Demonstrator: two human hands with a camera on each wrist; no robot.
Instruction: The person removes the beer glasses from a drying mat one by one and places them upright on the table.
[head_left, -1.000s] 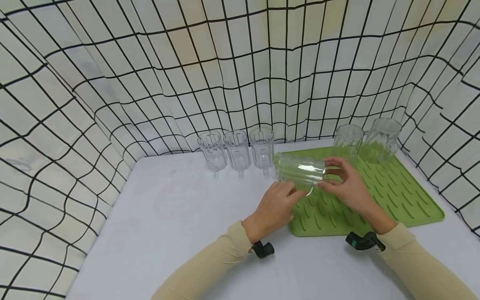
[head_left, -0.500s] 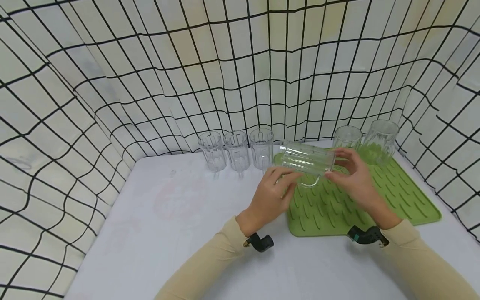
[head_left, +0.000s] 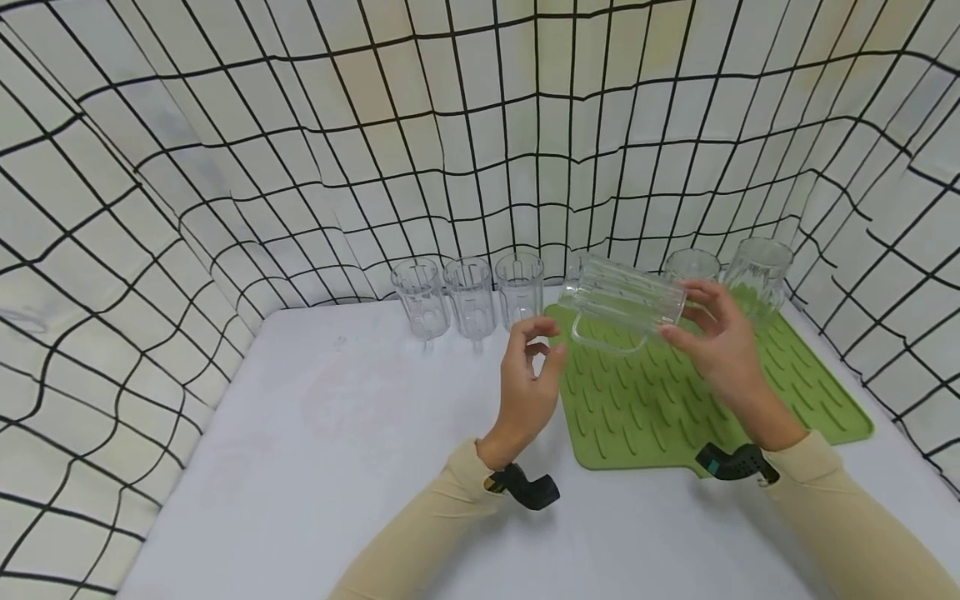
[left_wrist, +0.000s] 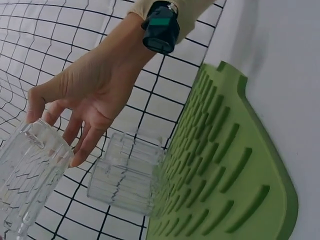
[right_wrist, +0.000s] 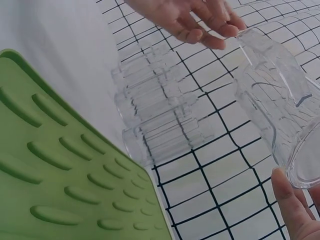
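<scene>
My right hand (head_left: 727,350) grips one end of a clear glass mug (head_left: 626,292) between thumb and fingers. The mug lies nearly sideways in the air over the green mat (head_left: 637,425), its far end raised and its handle (head_left: 600,340) facing down towards me. In the left wrist view, the thumb and fingers of the right hand (left_wrist: 95,95) spread around the end of the mug (left_wrist: 30,170). My left hand (head_left: 528,379) hovers left of the mug with loosely bent fingers and holds nothing. In the right wrist view, the left fingertips (right_wrist: 222,37) come close to the handle.
Three glass mugs (head_left: 471,300) stand in a row at the back, left of the mat. Two more glasses, one at the far corner (head_left: 757,271) and another (head_left: 692,265) beside it, stand on the mat. Black-lined netting (head_left: 480,142) rises behind and along both sides of the white table (head_left: 360,450).
The left hand has let go of the mug and drawn back to the left. My right hand has lifted the mug higher and tilted its far end up.
</scene>
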